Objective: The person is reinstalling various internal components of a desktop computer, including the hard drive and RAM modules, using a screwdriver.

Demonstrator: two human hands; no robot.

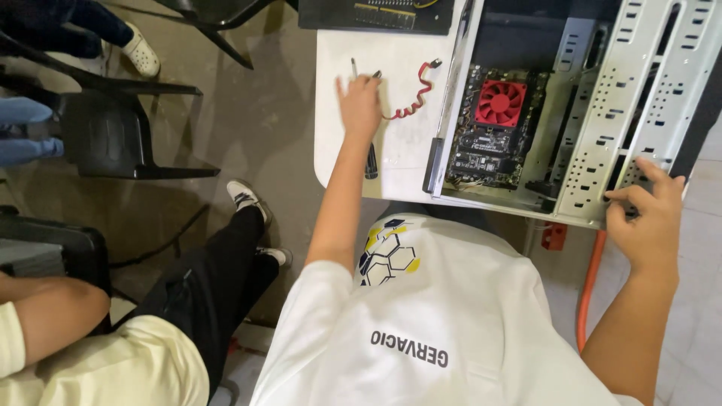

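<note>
My left hand (359, 105) lies flat on the white table (338, 150), fingers stretched and thumb apart, on top of a screwdriver (371, 161) whose dark handle shows under my wrist. A thin metal tool (353, 69) lies just past my fingertips. A red coiled cable (410, 101) lies right of that hand. My right hand (647, 218) curls its fingers over the near corner of the open grey metal computer case (602, 113). Inside the case sits a motherboard (485, 143) with a red fan (500, 103).
A seated person in a pale yellow top and black trousers (218, 278) is at my left. Black plastic chairs (113, 128) stand on the floor beyond. An orange cable (589, 286) hangs below the table's right side. A black circuit board (376, 15) lies at the table's far edge.
</note>
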